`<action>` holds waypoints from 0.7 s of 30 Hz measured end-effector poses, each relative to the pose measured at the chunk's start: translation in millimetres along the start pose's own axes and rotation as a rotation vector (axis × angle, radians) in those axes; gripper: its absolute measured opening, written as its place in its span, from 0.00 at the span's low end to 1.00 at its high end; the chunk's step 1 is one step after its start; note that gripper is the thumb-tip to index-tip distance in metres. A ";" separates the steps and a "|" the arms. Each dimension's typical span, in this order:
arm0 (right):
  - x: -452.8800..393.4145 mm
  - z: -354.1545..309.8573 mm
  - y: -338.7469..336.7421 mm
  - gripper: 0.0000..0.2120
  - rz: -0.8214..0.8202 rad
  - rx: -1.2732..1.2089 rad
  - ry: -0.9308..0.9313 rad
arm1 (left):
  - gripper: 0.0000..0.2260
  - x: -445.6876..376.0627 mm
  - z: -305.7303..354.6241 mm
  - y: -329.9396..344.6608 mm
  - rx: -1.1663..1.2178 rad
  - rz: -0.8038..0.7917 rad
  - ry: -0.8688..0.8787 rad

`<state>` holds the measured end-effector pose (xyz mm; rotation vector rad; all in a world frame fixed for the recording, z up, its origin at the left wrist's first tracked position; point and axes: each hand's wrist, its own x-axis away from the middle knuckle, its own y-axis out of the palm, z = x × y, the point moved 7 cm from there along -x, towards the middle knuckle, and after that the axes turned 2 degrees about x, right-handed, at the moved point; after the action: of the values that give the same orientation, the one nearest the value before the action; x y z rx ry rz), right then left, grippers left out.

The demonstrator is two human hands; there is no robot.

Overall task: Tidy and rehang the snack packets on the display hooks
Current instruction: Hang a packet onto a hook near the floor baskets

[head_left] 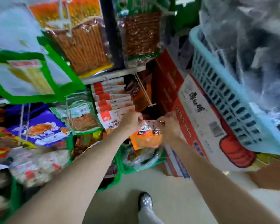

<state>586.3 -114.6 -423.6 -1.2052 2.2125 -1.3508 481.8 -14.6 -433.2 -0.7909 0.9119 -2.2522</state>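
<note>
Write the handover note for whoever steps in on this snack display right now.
Left hand: pinches the top left corner of the orange snack packet.
Right hand: pinches the packet's top right corner.
The packet hangs between both hands, below the tip of the empty display hook, not yet on it.
Done: a row of white and red packets already hangs on the hook to the left.
Left: thread the orange packet onto the empty hook, then straighten the rows. Whether more loose packets wait cannot be told from this blurred view.
</note>
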 end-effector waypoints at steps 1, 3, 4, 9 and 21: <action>-11.9 5.7 10.4 0.09 -0.012 0.000 -0.002 | 0.07 -10.6 -4.3 4.9 0.010 0.003 0.006; -36.9 16.2 26.8 0.10 -0.023 -0.030 0.007 | 0.06 -31.4 -11.4 11.9 0.030 0.018 0.012; -49.3 18.8 28.5 0.10 0.005 -0.073 0.021 | 0.06 -40.7 -11.5 12.4 0.041 0.030 0.021; -89.2 21.0 19.8 0.09 0.163 -0.150 -0.028 | 0.05 -73.3 -4.5 2.9 0.115 0.100 0.079; -118.7 4.1 20.4 0.08 0.128 -0.129 -0.190 | 0.06 -94.4 -6.3 0.0 0.103 0.100 0.111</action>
<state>651.1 -21.2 -463.4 -1.1596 2.2265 -1.0141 539.5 53.1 -465.5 -0.5669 0.8585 -2.2527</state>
